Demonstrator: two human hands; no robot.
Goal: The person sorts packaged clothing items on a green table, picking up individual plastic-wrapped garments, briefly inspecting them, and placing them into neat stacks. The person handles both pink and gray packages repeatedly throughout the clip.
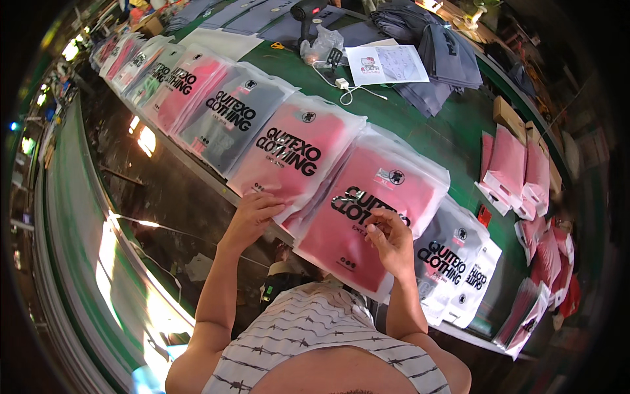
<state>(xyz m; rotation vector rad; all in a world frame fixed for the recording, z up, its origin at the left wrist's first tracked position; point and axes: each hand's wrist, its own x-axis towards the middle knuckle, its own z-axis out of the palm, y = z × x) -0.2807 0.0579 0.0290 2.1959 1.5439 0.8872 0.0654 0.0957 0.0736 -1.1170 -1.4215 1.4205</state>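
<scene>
Stacks of frosted plastic garment bags run in a row along the table edge. A pink garment bag with black print [335,253] lies nearest me, its lower edge jutting past the table toward my body. Just over its printed middle is my right hand [392,241], fingers loosely bent and thumb apart, with nothing visible in it. My left hand [260,210] rests its outstretched fingers on the lower edge of the neighbouring pink bag [298,148]; its thumb is hidden. A small label [384,176] shows near the front bag's top.
Grey bagged garments [237,115] lie left, more [446,253] right. Across the green table [459,144] are a printed paper sheet [387,64], a white charger with cable [342,84], a black heat gun [307,14], yellow scissors [277,46] and grey fabric pieces [453,56]. Pink packs [505,161] stand far right.
</scene>
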